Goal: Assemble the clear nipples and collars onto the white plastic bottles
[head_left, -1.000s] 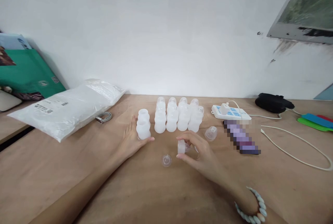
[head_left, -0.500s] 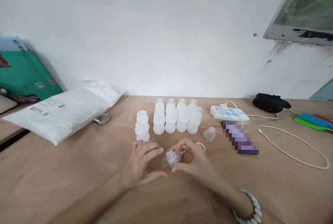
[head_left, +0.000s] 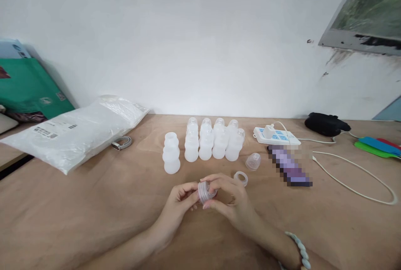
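Note:
Between my hands is a clear ribbed baby bottle collar (head_left: 204,192), held low over the table and tilted on its side. My left hand (head_left: 179,200) pinches its left side with thumb and fingers. On its right, the fingers and thumb of my right hand (head_left: 233,197) close around it, hiding part of it. Just beyond my right hand lies a loose clear ring (head_left: 241,178). A clear dome cap (head_left: 253,161) rests farther back. One frosted white bottle (head_left: 171,155) stands uncapped behind my left hand. Beside it stand several white bottles (head_left: 205,149) with clear domed tops.
On the left lie a white plastic parcel (head_left: 78,130) and a coiled grey strap (head_left: 122,143). To the right are a power strip (head_left: 275,136), a phone (head_left: 290,167), a white cable (head_left: 354,161), a black case (head_left: 326,124) and coloured flat pieces (head_left: 379,146). A wall (head_left: 200,44) closes the back.
My left hand has moved right and closed onto the collar, which it was apart from before. The small clear round piece beside the collar no longer shows separately. The loose ring is more exposed.

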A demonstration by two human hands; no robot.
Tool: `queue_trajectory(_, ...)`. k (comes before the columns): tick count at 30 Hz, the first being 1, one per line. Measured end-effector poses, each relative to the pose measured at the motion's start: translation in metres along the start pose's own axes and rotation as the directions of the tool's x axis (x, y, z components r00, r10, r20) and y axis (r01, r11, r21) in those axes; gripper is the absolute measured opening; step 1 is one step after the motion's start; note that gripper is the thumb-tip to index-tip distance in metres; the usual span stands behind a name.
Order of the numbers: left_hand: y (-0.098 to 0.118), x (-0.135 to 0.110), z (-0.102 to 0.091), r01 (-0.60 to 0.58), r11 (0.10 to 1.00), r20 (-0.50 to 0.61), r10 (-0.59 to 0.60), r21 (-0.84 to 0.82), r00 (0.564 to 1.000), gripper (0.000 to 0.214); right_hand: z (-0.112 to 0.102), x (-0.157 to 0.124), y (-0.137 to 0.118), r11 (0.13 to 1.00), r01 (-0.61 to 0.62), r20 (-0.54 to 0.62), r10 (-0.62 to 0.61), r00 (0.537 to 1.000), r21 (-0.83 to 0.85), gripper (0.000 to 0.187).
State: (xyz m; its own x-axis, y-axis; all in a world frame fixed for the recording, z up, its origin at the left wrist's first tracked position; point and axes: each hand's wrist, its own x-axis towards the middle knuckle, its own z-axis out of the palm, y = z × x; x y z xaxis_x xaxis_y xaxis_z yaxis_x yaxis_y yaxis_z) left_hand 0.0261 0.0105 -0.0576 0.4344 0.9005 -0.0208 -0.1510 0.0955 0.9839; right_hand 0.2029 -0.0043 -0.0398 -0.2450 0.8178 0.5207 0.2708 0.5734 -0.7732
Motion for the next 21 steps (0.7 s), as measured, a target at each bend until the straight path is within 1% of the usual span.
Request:
queue_trajectory(3,0.001,0.0,-0.001,0.075,0.995,0.0,-0.075,-0.069,0.997,0.037,0.0,-0.001,0.0,0.997,0.051,0.022,-0.05,0.999,-0.058,0.017)
queue_trajectory(6,0.008,0.001,0.001,0.168,0.98,0.011,-0.168,-0.109,0.986,0.03,0.002,-0.002,0.0,0.991,0.097,0.036,-0.094,0.995,-0.091,0.017)
queue_trajectory(8,0.012,0.002,0.002,0.204,0.971,0.031,-0.201,-0.125,0.979,0.028,0.003,-0.002,0.0,0.99,0.104,0.048,-0.1,0.994,-0.098,0.017)
queue_trajectory(10,0.015,0.002,0.004,0.209,0.97,0.059,-0.204,-0.12,0.977,0.028,0.003,-0.002,-0.001,0.992,0.076,0.047,-0.071,0.996,-0.096,0.02)
queue_trajectory(12,0.015,0.002,0.004,0.194,0.977,0.085,-0.186,-0.09,0.979,0.024,0.002,-0.002,-0.003,0.994,0.05,0.048,-0.045,0.998,-0.099,0.034)
queue_trajectory(13,0.015,0.002,0.004,0.179,0.981,0.1,-0.172,-0.069,0.98,0.021,0.001,-0.001,-0.004,0.994,0.045,0.055,-0.04,0.998,-0.096,0.037)
queue_trajectory(14,0.014,0.002,0.003,0.161,0.986,0.114,-0.155,-0.047,0.981,0.018,0.0,0.0,-0.005,0.996,0.043,0.064,-0.038,0.997,-0.082,0.037)
queue_trajectory(16,0.012,0.003,-0.001,0.121,0.993,0.149,-0.12,-0.003,0.982,0.015,-0.003,0.003,-0.007,1.0,0.017,0.086,-0.017,0.996,0.002,0.03)
queue_trajectory(18,0.011,0.003,-0.005,0.074,0.997,0.186,-0.077,0.022,0.98,0.016,-0.006,0.005,-0.008,0.989,-0.05,0.097,0.036,0.995,0.141,0.026)
queue_trajectory(21,0.012,0.005,-0.009,0.001,1.0,0.239,-0.003,0.007,0.971,0.021,-0.009,0.007,-0.007,0.932,-0.154,0.131,0.117,0.984,0.327,0.028)
